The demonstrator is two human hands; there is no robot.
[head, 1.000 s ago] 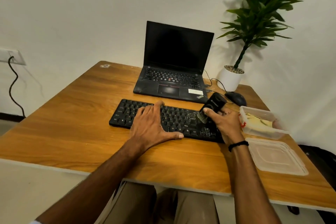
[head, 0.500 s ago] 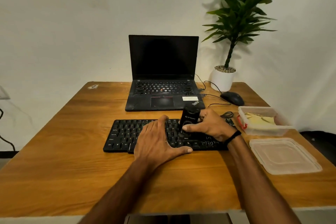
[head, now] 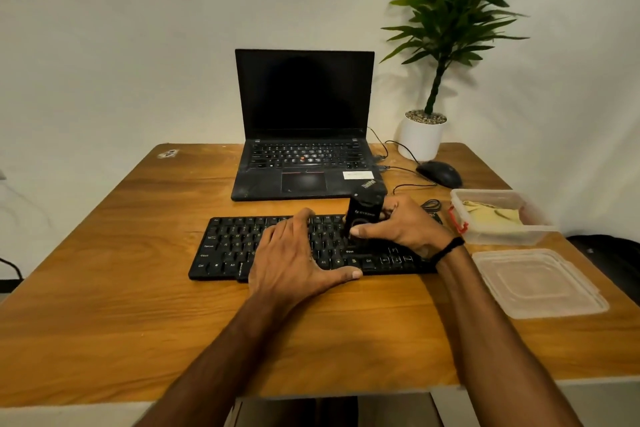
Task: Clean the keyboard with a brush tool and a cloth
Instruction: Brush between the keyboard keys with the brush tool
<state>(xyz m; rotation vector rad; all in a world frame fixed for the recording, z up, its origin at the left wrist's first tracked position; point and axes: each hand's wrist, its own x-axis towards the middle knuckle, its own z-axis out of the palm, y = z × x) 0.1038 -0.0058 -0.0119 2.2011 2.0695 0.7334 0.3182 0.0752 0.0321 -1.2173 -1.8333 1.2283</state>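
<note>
- Flat black plastic keyboard [head: 242, 246]: lies on the wooden desk [head: 104, 288], in front of the open black laptop [head: 304, 135].
- Left hand [head: 294, 260]: fingers straight, spread, pressing the keys.
- Right hand [head: 405, 225]: fingers wrapped round the upright black brush tool [head: 363, 215], its lower end on the keys.
- Yellow cloth [head: 491, 211]: in the clear plastic container [head: 540, 232], right of the keyboard.

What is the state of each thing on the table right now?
Laptop: open, screen dark.
Keyboard: flat on the table, under both hands.
Brush tool: upright, gripped by the right hand.
Left hand: flat, pressing the keyboard.
Box: open, cloth inside.
Box lid: off, lying on the table.
</note>
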